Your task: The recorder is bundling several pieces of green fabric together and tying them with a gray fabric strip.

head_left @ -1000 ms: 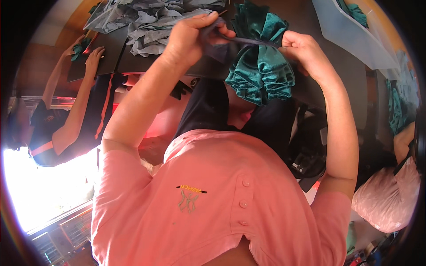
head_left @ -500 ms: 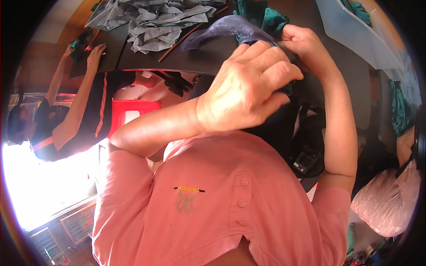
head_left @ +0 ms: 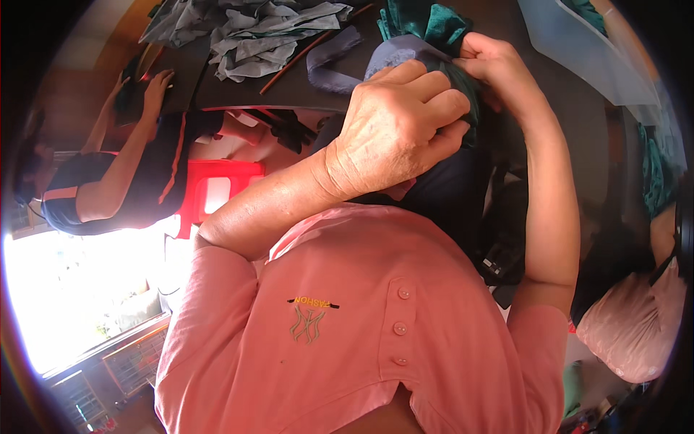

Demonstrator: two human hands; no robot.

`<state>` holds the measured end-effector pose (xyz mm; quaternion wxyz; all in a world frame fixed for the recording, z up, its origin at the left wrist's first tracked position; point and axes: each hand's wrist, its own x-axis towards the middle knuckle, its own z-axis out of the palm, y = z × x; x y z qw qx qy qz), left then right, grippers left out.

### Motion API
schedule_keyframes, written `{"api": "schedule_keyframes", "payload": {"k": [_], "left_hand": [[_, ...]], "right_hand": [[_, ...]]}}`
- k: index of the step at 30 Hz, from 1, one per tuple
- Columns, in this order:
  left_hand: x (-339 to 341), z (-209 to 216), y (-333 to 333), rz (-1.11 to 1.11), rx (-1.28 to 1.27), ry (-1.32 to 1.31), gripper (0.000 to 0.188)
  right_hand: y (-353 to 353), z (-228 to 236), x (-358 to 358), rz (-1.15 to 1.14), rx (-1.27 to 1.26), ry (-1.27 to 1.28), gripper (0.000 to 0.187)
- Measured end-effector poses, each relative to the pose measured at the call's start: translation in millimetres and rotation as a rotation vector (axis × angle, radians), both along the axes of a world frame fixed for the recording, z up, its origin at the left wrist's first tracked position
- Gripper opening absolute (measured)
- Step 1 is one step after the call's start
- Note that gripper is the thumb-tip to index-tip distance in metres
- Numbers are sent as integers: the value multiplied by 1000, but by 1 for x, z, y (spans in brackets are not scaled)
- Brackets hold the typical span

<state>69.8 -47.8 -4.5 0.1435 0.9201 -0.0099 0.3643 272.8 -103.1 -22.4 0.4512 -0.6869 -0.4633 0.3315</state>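
Dark green velvety fabric (head_left: 444,27) is bunched at the table's near edge, between my two hands. A grey-violet strip of cloth with a frayed edge (head_left: 394,52) lies against it, and its tail (head_left: 325,69) curls on the tabletop to the left. My left hand (head_left: 408,119) is closed, back of the hand up, with its fingers curled at the green fabric and the strip; the fingertips are partly hidden. To its right, my right hand (head_left: 502,76) pinches the green fabric between thumb and bent fingers.
A pile of crumpled grey cloth pieces (head_left: 267,36) lies on the dark table (head_left: 246,98), beside a thin brown stick (head_left: 296,61). A translucent bin (head_left: 578,54) with green fabric stands far right. At left, another person's hands (head_left: 157,87) work near a red stool (head_left: 217,184). Another person (head_left: 632,329) sits at right.
The violet strip, arched up over my left hand before, has dropped onto the table in a curl. My left hand has shifted slightly left, and more green fabric shows between my hands.
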Motion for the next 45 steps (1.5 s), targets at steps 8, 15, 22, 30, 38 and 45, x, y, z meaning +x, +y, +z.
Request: {"api": "schedule_keyframes", "payload": {"k": [8,15,22,30,38,45], "left_hand": [[7,15,2,-27,273,134,25],[17,16,-1,-67,484,164,16],[48,13,2,-193,708,-4,19],[13,30,-9,-426,-227,111,15],[0,27,11,-116,-568,445,13],[-12,23,70,227,-1093,116,26]], "right_hand": [[-3,-4,1,21,62,24,27],[-2,-14,2,45,123,23,27],[12,-33,19,88,278,56,30],[1,-16,7,33,100,-15,16],[-3,-10,1,35,76,-26,21],[-5,-4,-1,-22,53,-39,24]]}}
